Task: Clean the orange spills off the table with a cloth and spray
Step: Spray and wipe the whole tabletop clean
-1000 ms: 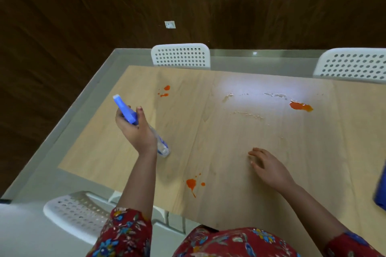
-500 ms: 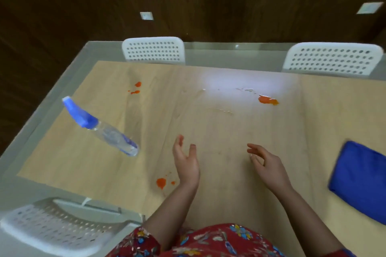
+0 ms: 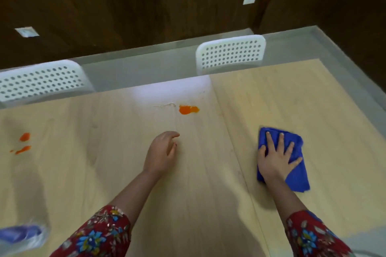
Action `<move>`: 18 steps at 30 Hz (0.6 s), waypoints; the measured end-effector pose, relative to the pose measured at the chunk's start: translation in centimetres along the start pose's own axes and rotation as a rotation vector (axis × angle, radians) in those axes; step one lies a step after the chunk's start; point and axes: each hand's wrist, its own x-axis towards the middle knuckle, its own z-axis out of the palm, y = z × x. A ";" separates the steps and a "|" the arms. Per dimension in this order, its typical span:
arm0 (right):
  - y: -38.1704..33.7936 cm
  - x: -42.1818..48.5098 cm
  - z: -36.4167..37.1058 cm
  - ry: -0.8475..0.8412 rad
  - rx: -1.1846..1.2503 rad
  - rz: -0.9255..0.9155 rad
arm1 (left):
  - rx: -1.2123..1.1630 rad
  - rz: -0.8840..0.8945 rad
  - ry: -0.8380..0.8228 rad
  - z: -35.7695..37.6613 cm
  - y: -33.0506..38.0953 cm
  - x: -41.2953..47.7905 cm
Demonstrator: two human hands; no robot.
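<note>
My right hand (image 3: 275, 158) lies flat with spread fingers on a folded blue cloth (image 3: 296, 171) at the right of the wooden table (image 3: 208, 194). My left hand (image 3: 161, 152) hovers empty over the middle of the table, fingers loosely curled. An orange spill (image 3: 188, 109) sits just beyond the left hand, with wet streaks to its left. Two smaller orange spots (image 3: 24, 137) lie at the far left. The spray bottle (image 3: 20, 233), blue and clear, lies blurred at the lower left corner, away from both hands.
Two white perforated chairs, one (image 3: 230, 54) at the back right and one (image 3: 39, 81) at the back left, stand behind the table. A grey glass border (image 3: 344, 52) rims the tabletop. Dark wood panelling fills the background.
My left hand let go of the spray bottle, which now lies on the table at the left. The view swung right. My right hand moved right and pressed down on the blue cloth.
</note>
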 end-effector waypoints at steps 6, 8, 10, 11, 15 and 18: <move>-7.4 2.6 1.7 -0.077 -0.077 -0.075 | 0.203 -0.022 0.053 -2.9 -5.8 2.7; -11.8 4.0 2.1 -0.099 -0.032 -0.117 | 0.266 -0.057 0.039 -4.1 -7.5 3.7; -15.4 3.7 2.4 -0.139 -0.029 -0.232 | 0.312 -0.103 0.028 -4.8 -8.8 4.0; -16.0 2.9 2.5 -0.137 -0.048 -0.335 | 0.326 -0.122 0.029 -4.9 -9.3 3.8; -12.0 1.1 1.9 -0.115 -0.145 -0.531 | 0.289 -0.241 0.088 -4.7 -10.3 3.5; -11.6 5.4 1.5 -0.115 -0.173 -0.281 | 0.294 -0.222 0.099 -4.5 -10.4 3.6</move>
